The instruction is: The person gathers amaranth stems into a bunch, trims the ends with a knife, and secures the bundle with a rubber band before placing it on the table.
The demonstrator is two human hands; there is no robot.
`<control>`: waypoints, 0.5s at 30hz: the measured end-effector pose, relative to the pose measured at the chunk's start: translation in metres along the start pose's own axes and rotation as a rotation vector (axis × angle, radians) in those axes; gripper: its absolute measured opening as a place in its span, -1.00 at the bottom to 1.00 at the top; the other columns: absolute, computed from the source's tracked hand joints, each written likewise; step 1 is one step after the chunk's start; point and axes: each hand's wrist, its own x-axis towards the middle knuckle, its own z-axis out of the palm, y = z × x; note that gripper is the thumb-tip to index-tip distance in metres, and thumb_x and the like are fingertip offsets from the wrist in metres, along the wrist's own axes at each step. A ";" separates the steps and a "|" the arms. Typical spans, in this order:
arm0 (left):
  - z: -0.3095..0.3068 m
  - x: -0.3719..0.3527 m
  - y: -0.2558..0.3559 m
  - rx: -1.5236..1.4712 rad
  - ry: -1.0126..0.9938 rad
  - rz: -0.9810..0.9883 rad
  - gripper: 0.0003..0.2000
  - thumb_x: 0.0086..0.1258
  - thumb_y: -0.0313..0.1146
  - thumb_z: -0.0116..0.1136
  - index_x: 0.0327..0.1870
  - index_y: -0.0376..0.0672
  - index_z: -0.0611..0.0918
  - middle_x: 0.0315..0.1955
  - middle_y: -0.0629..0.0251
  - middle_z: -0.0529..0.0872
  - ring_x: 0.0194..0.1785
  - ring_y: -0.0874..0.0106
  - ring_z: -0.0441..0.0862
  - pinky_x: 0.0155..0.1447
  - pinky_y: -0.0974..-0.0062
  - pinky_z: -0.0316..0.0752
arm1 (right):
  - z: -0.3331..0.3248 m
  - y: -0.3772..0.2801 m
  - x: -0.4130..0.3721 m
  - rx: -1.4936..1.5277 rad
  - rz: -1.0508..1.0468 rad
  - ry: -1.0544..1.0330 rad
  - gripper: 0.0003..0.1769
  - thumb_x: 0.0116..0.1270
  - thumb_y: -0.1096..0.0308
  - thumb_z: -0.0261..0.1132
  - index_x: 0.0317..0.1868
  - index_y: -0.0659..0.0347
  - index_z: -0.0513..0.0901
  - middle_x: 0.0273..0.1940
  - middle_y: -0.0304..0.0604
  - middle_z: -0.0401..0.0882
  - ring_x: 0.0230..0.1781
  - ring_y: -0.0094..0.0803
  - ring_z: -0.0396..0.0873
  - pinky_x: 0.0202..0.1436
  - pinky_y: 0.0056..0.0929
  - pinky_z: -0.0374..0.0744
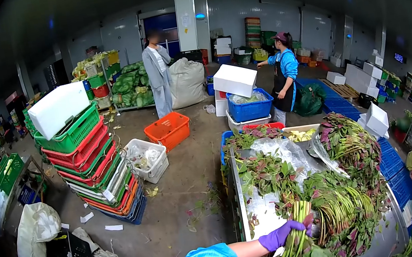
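Observation:
My left hand [285, 233], in a purple glove below a blue sleeve, is closed around a bunch of leafy greens [296, 244] with long pale-green stems and green and purple leaves. A little more purple glove shows on the far side of the stems. Beside the hand, a large heap of the same greens [346, 209] lies on the metal table [267, 217], stems side by side. Another pile [351, 143] rises behind it, and loose leafy sprigs [269, 172] are scattered at the table's left. I cannot make out my right hand.
Clear plastic sheeting [284, 152] lies on the table. Left of it stand a tall stack of crates [91, 164], a white crate [146, 159] and an orange crate [167, 132]. A person in an apron [285, 79] stands beyond the table; another person [158, 75] stands farther back.

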 end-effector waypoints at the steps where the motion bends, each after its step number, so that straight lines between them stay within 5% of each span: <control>1: -0.016 0.007 -0.003 0.016 0.103 -0.015 -0.68 0.09 -0.43 -0.04 -0.09 -0.27 0.41 -0.35 0.32 0.45 -0.19 0.47 0.43 0.11 0.51 0.29 | -0.001 -0.002 0.001 -0.005 -0.003 -0.001 -0.63 0.28 0.35 0.16 0.06 0.36 0.47 -0.15 -0.10 0.56 -0.15 -0.40 0.51 -0.08 -0.45 0.48; 4: -0.031 0.005 -0.004 0.116 0.191 -0.077 -0.74 0.12 -0.42 -0.04 -0.17 -0.32 0.46 -0.30 0.29 0.50 -0.16 0.47 0.45 0.12 0.51 0.28 | -0.007 -0.006 0.003 -0.038 -0.017 0.006 -0.62 0.27 0.35 0.17 0.06 0.36 0.47 -0.14 -0.09 0.56 -0.15 -0.40 0.51 -0.07 -0.45 0.48; 6: -0.036 0.000 -0.013 0.259 0.141 0.006 -0.46 0.13 -0.42 -0.06 0.22 -0.35 0.31 -0.24 0.29 0.53 -0.15 0.46 0.45 0.14 0.54 0.23 | -0.011 -0.008 0.007 -0.057 -0.023 0.005 -0.62 0.27 0.35 0.18 0.06 0.36 0.47 -0.13 -0.09 0.55 -0.14 -0.39 0.51 -0.07 -0.45 0.48; 9: -0.077 0.004 -0.039 0.059 0.042 -0.105 -0.36 0.15 -0.42 -0.09 0.34 -0.29 0.14 -0.04 0.33 0.47 -0.07 0.48 0.40 0.17 0.62 0.17 | -0.021 -0.013 0.013 -0.101 -0.025 0.003 -0.62 0.26 0.35 0.18 0.06 0.35 0.47 -0.12 -0.08 0.55 -0.14 -0.39 0.50 -0.06 -0.44 0.48; 12: -0.079 0.002 -0.035 0.199 0.139 -0.337 -0.32 0.14 -0.42 -0.07 0.37 -0.28 0.08 0.02 0.37 0.43 -0.09 0.47 0.40 0.14 0.65 0.19 | -0.033 0.001 0.020 -0.148 0.016 -0.033 -0.61 0.26 0.35 0.19 0.06 0.35 0.47 -0.11 -0.07 0.55 -0.13 -0.39 0.50 -0.05 -0.44 0.47; 15: -0.049 0.005 -0.037 0.100 0.211 -0.134 -0.51 0.15 -0.41 -0.03 0.17 -0.31 0.35 -0.13 0.31 0.53 -0.20 0.48 0.47 0.04 0.64 0.29 | -0.045 0.036 0.019 -0.194 0.132 -0.140 -0.61 0.25 0.35 0.20 0.06 0.35 0.47 -0.11 -0.06 0.54 -0.12 -0.38 0.50 -0.04 -0.44 0.47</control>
